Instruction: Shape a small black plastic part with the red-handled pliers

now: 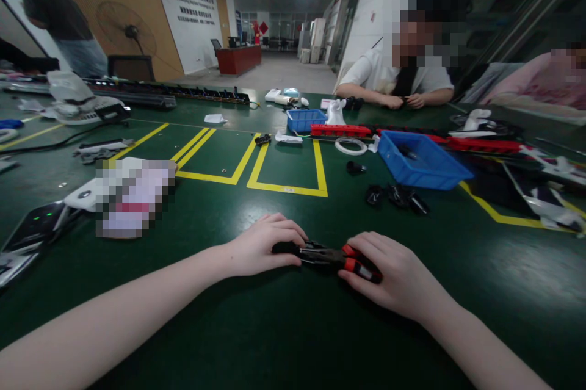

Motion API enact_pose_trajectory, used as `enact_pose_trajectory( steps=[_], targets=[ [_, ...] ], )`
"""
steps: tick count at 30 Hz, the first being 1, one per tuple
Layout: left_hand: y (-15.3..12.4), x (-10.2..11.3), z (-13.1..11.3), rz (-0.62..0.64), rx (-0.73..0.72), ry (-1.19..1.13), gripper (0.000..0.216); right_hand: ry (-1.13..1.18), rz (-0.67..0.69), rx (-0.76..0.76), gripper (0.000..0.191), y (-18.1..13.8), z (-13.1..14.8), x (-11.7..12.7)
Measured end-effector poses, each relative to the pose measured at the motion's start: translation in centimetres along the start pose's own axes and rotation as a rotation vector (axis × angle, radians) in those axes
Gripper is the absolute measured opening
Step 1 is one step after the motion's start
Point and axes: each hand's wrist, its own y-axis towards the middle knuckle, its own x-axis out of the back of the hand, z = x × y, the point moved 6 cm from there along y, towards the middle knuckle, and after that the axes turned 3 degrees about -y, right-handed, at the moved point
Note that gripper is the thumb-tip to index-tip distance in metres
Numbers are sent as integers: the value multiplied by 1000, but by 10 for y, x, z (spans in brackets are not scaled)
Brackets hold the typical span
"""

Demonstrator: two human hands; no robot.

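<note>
My left hand (265,246) rests on the green table (293,329) with its fingers curled over a small black part (286,248). My right hand (394,274) grips the red and black handles of a pair of pliers (339,259). The pliers' jaws point left and meet the black part between my two hands. Both hands lie low on the table, close together near its front middle.
A large blue bin (423,161) and loose black parts (396,196) lie beyond my right hand. A smaller blue bin (304,119), a tape roll (350,146) and red strips (341,130) sit farther back. Yellow lines (286,187) mark the table. Seated people work at the far right.
</note>
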Motion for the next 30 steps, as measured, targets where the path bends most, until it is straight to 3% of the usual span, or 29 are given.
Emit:
enact_pose_trajectory(
  steps=[19, 30],
  targets=[
    [1, 0, -4, 2, 16, -6, 18, -39, 25, -10, 20, 0, 1, 4],
    [0, 1, -4, -8, 27, -12, 15, -91, -93, 30, 26, -3, -2, 4]
  ],
)
